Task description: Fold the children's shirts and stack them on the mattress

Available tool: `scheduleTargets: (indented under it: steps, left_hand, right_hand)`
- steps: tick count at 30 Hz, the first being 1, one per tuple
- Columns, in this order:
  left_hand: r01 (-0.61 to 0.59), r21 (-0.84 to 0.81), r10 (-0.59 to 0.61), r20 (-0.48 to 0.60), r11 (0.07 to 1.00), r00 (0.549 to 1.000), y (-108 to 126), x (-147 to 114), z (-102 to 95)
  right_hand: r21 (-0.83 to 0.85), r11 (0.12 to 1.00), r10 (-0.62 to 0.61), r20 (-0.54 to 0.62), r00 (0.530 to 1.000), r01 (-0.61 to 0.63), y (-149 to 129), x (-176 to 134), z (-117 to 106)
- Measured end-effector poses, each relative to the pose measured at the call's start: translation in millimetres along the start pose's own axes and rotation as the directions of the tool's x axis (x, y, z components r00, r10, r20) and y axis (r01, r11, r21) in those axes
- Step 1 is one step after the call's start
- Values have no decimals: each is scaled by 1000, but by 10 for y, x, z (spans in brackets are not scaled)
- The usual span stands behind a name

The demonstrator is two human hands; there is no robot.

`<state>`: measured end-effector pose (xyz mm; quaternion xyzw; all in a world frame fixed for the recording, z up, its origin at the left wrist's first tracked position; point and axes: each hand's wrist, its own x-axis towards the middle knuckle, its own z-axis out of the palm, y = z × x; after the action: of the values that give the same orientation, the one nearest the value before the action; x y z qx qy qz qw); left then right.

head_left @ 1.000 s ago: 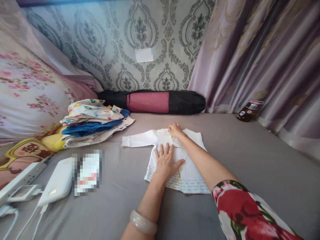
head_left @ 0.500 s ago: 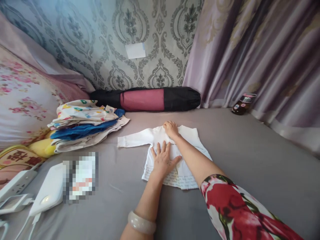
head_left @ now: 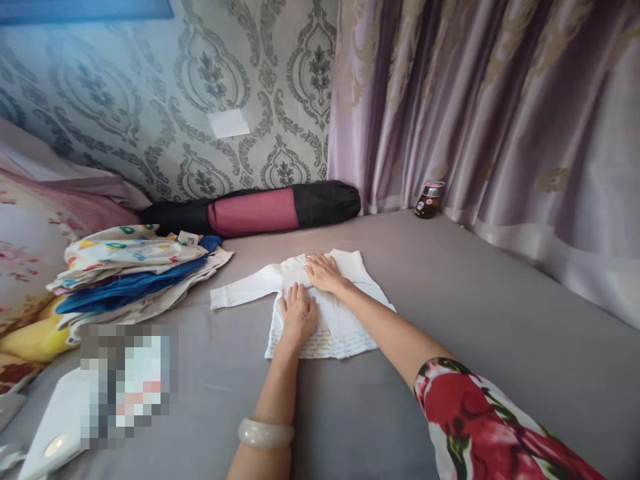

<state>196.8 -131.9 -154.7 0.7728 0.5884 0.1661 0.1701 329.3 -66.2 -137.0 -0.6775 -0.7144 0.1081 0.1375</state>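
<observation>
A small white long-sleeved shirt (head_left: 345, 343) lies spread on the grey bed sheet (head_left: 450, 307), with lines of print along its lower edge. One sleeve stretches out to the left; the other is not seen stretched out on the right. On the left half of the shirt's body rests my left hand (head_left: 299, 315), palm down with fingers extended. My right hand (head_left: 325, 273) lies flat near the collar, fingers stretched and pressing on the cloth. Neither hand grips anything. Both hands and the right forearm cover parts of the shirt.
A stack of folded clothes (head_left: 135, 270) sits to the left. Along the patterned wall lies a black and pink roll-shaped bag (head_left: 255, 210). A dark bottle (head_left: 429, 201) stands by the curtain (head_left: 480, 120). At lower left are a white device (head_left: 60, 420) and a blurred item (head_left: 145, 380).
My right hand has gone from closed fingers at the collar to lying flat there. My left hand's fingers have drawn closer together. The view has swung to the right.
</observation>
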Motion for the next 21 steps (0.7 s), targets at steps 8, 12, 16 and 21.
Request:
scheduleTargets:
  steps: [8,12,16,21]
  left_hand:
    - [-66,-65,53,-191,996,980,-176,60,86]
    - [-105,-135,71,-238,985,969,-208,98,62]
    - [-98,-238,38,-244,966,969,-218,98,-28]
    - [-30,-311,-52,-253,950,966,-218,95,-82]
  right_hand:
    - [-46,998,37,-48,998,-39,-55,-72,147]
    - [-45,998,51,-23,998,-52,-63,-67,149]
    - [0,1000,17,50,999,-18,-35,-68,40]
    - [63,997,44,96,994,-51,215,-77,-163]
